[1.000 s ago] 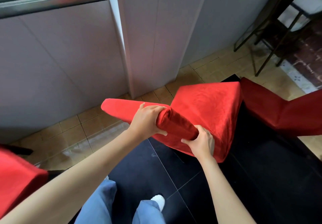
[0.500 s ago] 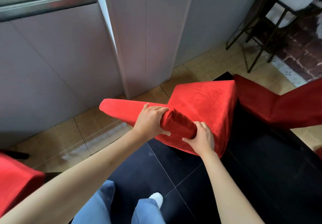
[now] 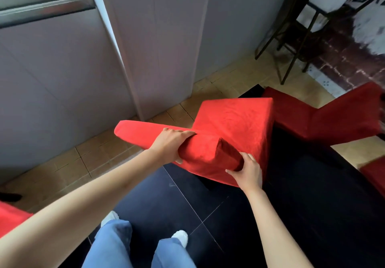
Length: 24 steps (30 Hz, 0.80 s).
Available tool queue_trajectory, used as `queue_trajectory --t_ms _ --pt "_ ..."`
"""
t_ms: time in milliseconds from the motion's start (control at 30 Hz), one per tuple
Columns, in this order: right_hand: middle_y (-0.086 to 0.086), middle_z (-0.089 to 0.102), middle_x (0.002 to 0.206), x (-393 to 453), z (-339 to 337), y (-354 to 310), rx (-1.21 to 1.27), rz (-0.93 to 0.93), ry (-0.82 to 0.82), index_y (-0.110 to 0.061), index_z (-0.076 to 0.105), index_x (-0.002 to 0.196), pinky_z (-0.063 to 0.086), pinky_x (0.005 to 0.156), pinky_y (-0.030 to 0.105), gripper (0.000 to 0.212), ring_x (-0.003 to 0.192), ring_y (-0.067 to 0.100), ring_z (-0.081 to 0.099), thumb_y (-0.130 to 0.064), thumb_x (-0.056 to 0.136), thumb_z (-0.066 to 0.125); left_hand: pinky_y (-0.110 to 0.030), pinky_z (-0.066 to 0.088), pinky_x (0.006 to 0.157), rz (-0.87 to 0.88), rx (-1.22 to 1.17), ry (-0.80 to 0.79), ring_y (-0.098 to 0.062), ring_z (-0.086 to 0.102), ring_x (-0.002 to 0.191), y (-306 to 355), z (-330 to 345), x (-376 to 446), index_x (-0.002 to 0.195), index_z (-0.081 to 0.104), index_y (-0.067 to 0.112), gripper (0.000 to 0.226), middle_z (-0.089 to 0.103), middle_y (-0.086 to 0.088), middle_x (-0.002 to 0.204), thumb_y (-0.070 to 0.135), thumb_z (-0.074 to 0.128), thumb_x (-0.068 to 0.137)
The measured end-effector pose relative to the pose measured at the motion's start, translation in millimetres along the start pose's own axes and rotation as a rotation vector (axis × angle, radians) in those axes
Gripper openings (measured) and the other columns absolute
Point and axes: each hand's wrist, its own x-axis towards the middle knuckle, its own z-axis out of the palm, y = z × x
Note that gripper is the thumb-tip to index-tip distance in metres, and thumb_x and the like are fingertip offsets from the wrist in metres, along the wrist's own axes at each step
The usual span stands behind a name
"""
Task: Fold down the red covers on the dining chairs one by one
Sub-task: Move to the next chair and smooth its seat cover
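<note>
My left hand (image 3: 169,142) and right hand (image 3: 248,174) grip the red cover (image 3: 200,153); its bunched roll runs lengthwise between my curled fingers.

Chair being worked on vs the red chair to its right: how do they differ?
The near chair has both hands on its back: left hand grips the top, right hand holds the corner. The right chair is untouched. The near chair is brightly lit; the right chair looks darker. Both wear red covers.
</note>
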Motion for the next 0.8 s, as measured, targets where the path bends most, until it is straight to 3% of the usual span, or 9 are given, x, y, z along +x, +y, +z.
queue_trajectory --t_ms 233,567,733,800 --pt "0.002 0.057 0.134 -3 -22 20 0.004 0.075 -0.1 -0.019 0.05 0.136 0.045 0.1 0.036 0.086 0.124 0.023 0.054 -0.031 0.061 0.09 -0.033 0.037 0.092 -0.014 -0.105 0.041 -0.028 0.054 0.115 30 1 2 0.143 0.042 0.027 0.101 0.062 -0.003 0.126 0.039 0.088 0.054" --pt "0.0 0.053 0.14 -15 -52 39 0.097 0.115 -0.085 -0.032 0.039 0.145 0.041 0.107 0.036 0.107 0.131 0.022 0.048 -0.033 0.053 0.093 -0.032 0.039 0.095 0.071 -0.063 0.042 -0.026 0.052 0.11 80 1 13 0.144 0.038 0.032 0.103 0.062 0.001 0.124 0.048 0.086 0.054" --pt "-0.001 0.053 0.142 -31 -74 54 0.21 0.149 -0.008 -0.037 0.029 0.149 0.037 0.11 0.031 0.124 0.133 0.019 0.047 -0.027 0.046 0.096 -0.034 0.032 0.105 0.217 -0.101 0.013 -0.025 0.043 0.128 111 7 23 0.153 0.014 0.027 0.124 0.05 -0.001 0.142 0.048 0.086 0.055" --pt "-0.002 0.052 0.142 -40 -83 59 0.263 0.176 0.038 -0.041 0.029 0.149 0.038 0.11 0.031 0.126 0.132 0.017 0.047 -0.025 0.044 0.097 -0.039 0.025 0.112 0.253 -0.058 0.0 -0.025 0.029 0.14 114 12 23 0.154 0.0 0.028 0.137 0.033 -0.003 0.154 0.046 0.089 0.051"
